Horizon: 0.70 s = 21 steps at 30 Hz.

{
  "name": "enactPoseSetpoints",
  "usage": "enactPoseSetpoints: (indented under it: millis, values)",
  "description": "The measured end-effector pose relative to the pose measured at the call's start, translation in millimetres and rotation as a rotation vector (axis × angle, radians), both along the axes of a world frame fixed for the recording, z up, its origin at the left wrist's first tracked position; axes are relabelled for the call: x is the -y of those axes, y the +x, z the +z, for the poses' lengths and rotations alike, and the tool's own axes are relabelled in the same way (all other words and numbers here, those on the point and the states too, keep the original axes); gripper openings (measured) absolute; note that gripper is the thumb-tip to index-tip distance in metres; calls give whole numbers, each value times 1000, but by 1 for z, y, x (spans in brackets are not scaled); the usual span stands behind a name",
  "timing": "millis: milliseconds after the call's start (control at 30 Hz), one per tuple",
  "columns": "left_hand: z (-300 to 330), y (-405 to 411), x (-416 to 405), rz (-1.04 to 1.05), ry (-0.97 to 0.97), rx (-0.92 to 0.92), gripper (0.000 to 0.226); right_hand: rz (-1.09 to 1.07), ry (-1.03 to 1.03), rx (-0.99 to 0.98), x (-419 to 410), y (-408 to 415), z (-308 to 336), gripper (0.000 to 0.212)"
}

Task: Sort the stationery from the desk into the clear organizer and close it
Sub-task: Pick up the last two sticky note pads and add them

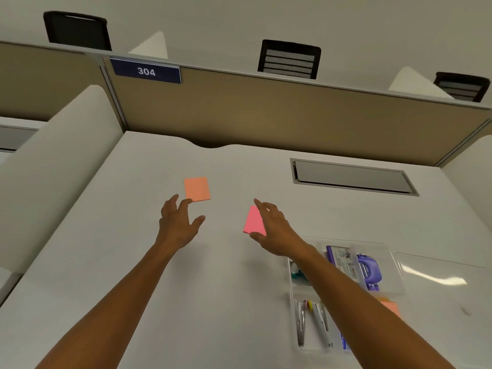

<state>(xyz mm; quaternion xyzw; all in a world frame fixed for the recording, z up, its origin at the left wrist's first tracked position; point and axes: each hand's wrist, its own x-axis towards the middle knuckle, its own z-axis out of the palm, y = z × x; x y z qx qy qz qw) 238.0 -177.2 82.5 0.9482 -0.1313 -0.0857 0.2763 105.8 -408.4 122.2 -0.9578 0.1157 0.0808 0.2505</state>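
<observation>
Two pads of sticky notes sit out on the white surface (111, 262) ahead of me. My left hand (177, 222) reaches toward the orange pad (197, 189) at the middle of the frame, fingers spread with the thumb held wide; one fingertip is at the pad's near left corner, though I cannot tell whether it touches. My right hand (274, 230) pinches the pink pad (254, 221) just right of centre, thumb under its near edge and fingers over its far side, the pad tilted up off the surface.

At the lower right lies the clear organizer (298, 339), open, its clear lid (439, 272) flat on the surface to its right. My right forearm crosses over it and hides part of its contents. In the near left compartment lie two silver staplers (302, 323) side by side, with something yellow and red between them that I cannot make out. A far compartment holds a purple hole punch (368, 271) beside a printed package (343, 259). Something teal (298, 272) shows in the far left compartment, mostly hidden. An orange pad (390, 307) shows at the organizer's right side.

Upper left of the frame, a blue sign (146, 71) reads 304.
</observation>
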Motion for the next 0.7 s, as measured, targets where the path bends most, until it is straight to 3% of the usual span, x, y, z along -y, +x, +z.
enactPoseSetpoints:
  millis: [500,700]
  values:
    - [-38,91,32,-227,386,-73,88,-35,-215,-295,20,53,-46,107]
    - [-61,88,32,-315,485,-46,88,-18,-205,-318,15,63,-67,96]
